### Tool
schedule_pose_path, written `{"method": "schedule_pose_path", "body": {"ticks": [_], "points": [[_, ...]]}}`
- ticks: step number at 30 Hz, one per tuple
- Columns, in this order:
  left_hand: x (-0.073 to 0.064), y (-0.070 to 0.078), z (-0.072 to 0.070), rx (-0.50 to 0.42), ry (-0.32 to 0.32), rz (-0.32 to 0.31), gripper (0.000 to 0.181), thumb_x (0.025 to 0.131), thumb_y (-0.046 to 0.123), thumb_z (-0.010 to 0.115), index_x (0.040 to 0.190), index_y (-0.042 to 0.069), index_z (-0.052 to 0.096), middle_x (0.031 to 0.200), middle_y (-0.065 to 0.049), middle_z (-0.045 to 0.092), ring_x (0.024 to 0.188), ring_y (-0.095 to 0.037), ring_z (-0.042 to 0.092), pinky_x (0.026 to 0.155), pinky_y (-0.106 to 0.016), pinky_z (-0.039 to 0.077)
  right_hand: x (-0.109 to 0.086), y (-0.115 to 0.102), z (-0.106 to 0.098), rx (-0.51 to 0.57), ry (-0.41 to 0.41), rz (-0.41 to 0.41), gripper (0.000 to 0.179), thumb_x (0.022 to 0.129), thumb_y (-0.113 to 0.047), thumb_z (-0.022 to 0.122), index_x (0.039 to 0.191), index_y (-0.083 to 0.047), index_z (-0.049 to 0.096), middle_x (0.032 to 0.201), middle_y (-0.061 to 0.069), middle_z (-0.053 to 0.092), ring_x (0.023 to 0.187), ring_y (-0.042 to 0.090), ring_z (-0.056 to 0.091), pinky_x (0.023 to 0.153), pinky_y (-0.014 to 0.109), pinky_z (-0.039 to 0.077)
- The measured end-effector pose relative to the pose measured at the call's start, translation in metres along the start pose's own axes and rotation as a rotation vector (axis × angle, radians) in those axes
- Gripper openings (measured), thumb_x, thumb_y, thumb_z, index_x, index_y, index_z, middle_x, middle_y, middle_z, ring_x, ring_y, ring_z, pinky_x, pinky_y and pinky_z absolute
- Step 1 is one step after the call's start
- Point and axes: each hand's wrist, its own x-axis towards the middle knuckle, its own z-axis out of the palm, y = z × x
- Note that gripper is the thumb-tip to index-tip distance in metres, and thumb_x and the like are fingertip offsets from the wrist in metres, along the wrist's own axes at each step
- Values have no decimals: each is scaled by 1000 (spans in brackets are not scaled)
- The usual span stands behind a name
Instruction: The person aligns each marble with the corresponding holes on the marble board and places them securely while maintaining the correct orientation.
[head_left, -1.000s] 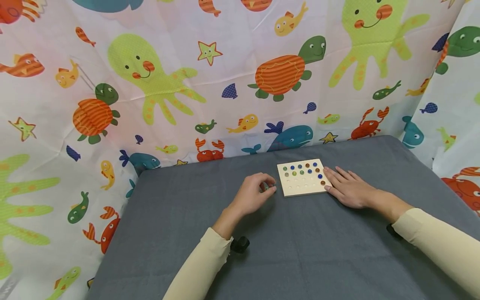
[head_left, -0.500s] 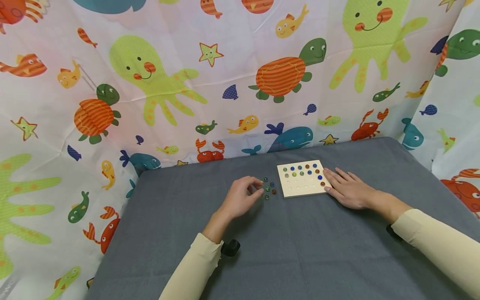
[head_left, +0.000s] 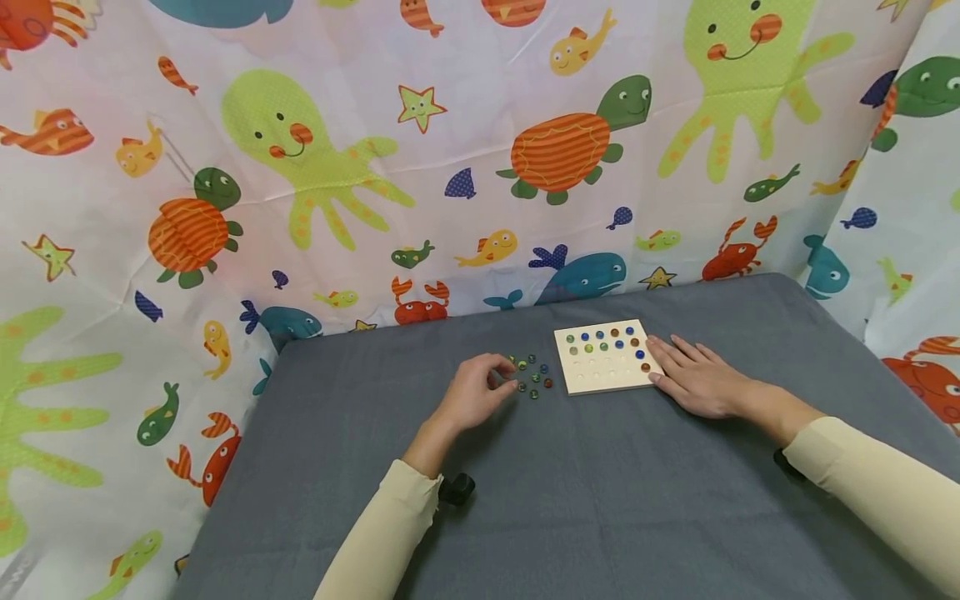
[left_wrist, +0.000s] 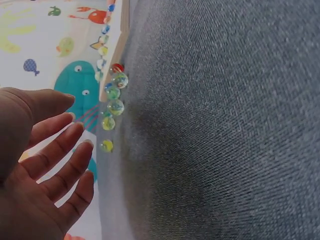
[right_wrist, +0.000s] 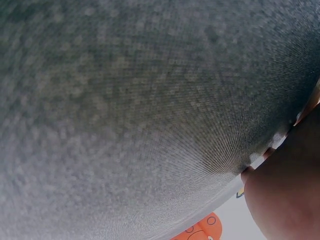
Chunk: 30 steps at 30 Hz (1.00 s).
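Note:
A pale pegboard-like board [head_left: 611, 382] with round hollows lies on the cloth; glass marbles fill its two far rows and its right column, while hollows nearer the front are bare. Left of it, several loose glass marbles [head_left: 535, 378], green, blue and reddish brown, are grouped on the cloth. My left hand [head_left: 471, 393] hovers at the left side of this group, its fingers relaxed and bent; the left wrist view shows thumb and fingers apart from the marbles [left_wrist: 116, 107], holding nothing. My right hand [head_left: 701, 381] lies flat, with fingertips and thumb touching the board's right edge.
Grey cloth [head_left: 337, 483] covers the table. A curtain [head_left: 450, 75] printed with sea animals hangs close behind the table and along its sides. Each wrist bears a strapped black camera; the left one [head_left: 457, 489] shows beside the sleeve.
My left hand has drawn back leftward from the board, uncovering the loose marbles that it hid before. The right hand and the board have stayed in place.

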Motion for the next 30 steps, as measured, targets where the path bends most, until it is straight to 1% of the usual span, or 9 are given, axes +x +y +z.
{"method": "schedule_pose_path", "body": {"ticks": [2,6,11,15,17,19,26,29,30], "points": [[1,-2,1,-3,-6,-9,21,96,16,72,115,5,73,107,-6,71,82,-16,61,75,-33,51,0,-3,-2,-9,-17,7,71,111,-47,36,162,-1,18,168,22,17,152,51,11,115,71,6],[4,-7,4,4,-23,-24,21,96,16,73,115,6,72,106,-6,71,82,-16,60,74,-34,51,3,-1,-1,-22,-40,18,73,110,-50,33,163,-3,15,169,20,14,153,50,9,116,71,5],[8,-9,7,21,-61,-44,24,95,16,73,117,6,71,108,-7,70,84,-17,62,77,-36,52,4,3,1,-12,-27,7,73,110,-52,32,163,-4,16,169,19,14,153,50,9,116,71,5],[10,-8,10,23,-84,-55,27,95,16,74,119,5,70,111,-9,70,89,-20,64,82,-38,53,4,5,2,5,-6,-12,73,110,-51,34,163,-4,17,169,20,16,152,51,10,115,71,6],[11,-8,12,34,-90,-57,28,95,17,74,120,5,70,112,-9,70,90,-21,65,83,-39,53,4,5,2,-3,-8,-7,74,110,-53,32,163,-4,17,169,19,16,153,49,10,116,70,6],[11,-8,14,46,-95,-61,28,94,18,74,120,6,71,112,-8,70,91,-21,65,84,-38,53,3,5,2,-13,-16,2,74,109,-54,30,163,-5,16,170,18,15,154,47,9,117,69,6],[14,-5,18,73,-108,-77,26,94,18,75,118,8,72,111,-7,71,91,-21,65,84,-39,52,2,5,2,4,-5,-6,74,110,-52,33,163,-4,17,168,21,17,152,51,10,115,71,6],[14,-5,19,79,-105,-75,24,94,17,75,117,9,73,110,-6,71,92,-21,65,84,-39,52,1,4,3,-16,-12,12,75,109,-55,29,163,-5,16,169,18,15,154,47,10,117,69,6],[15,-4,19,78,-104,-73,23,94,17,75,116,9,73,110,-6,71,92,-21,65,84,-39,52,1,4,3,-9,-11,11,75,109,-54,30,163,-5,16,169,19,15,153,48,9,116,69,5]]}}
